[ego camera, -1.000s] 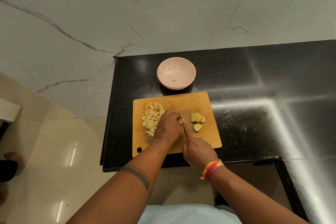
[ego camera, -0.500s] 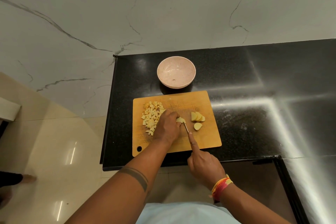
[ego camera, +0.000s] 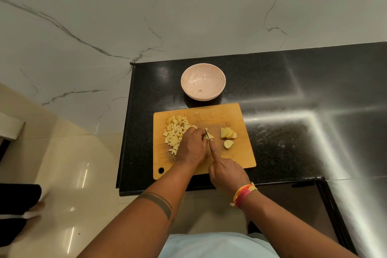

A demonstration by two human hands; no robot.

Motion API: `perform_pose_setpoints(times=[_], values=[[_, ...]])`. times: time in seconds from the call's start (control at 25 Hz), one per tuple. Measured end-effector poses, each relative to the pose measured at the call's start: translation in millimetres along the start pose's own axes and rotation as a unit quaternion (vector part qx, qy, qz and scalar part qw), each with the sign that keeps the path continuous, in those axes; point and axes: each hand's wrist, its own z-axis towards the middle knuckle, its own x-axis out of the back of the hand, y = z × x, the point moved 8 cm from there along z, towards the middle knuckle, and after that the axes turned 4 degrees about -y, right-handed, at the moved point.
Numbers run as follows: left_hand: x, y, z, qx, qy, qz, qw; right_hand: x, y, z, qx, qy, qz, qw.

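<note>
**Steel knife (ego camera: 207, 133) working right beside the holding fingers**

Curled over a small potato piece (ego camera: 210, 136), the left hand (ego camera: 191, 146) pins it to the board with its fingertips tucked down. The right hand (ego camera: 227, 170) grips the knife handle, which the palm hides. Its forefinger (ego camera: 214, 150) is stretched straight along the back of the blade. The blade stands edge-down on the piece, touching or all but touching the left knuckles.

As I judge it, the main risk is a nick to the left fingers. The piece is small, most of it is covered, and little is left to hold. If a fingertip creeps out past the knuckles, or the rounded piece rocks under the cut, the edge could slide sideways into skin. A hard push could also flick bits off the board.

The potato piece lies under the left fingertips, with a pale end showing just right of the blade, ahead of the right forefinger's tip.

A heap of diced potato (ego camera: 174, 132) sits against the far side of the left hand. A leaning stack of slices (ego camera: 228, 132) and one half-round (ego camera: 228, 144) lie to the right, apart from both hands. All of this is on a wooden cutting board (ego camera: 240, 159) on a black counter (ego camera: 293, 111). A pink bowl (ego camera: 203, 81) stands just beyond the board's far edge, holding only a speck or two.
</note>
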Motion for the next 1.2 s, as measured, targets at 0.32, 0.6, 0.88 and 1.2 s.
perform_pose_setpoints(times=[0.32,0.6,0.88,1.2], values=[[0.7,-0.4,1.7,0.026,0.001,-0.010,1.000,-10.9,7.7,-23.8,-0.002,-0.030,-0.016,0.999],[4.1,-2.6,-7.2,0.014,0.002,-0.013,1.000,-2.6,7.8,-24.7,0.007,-0.005,0.015,1.000],[5.6,-5.8,-4.5,0.026,-0.004,0.000,1.000,-2.1,-4.1,-3.9,0.003,-0.012,-0.007,1.000],[3.5,-1.7,-2.9,0.031,0.006,0.021,0.999,-13.4,0.6,-16.9,0.014,-0.034,-0.014,0.999]])
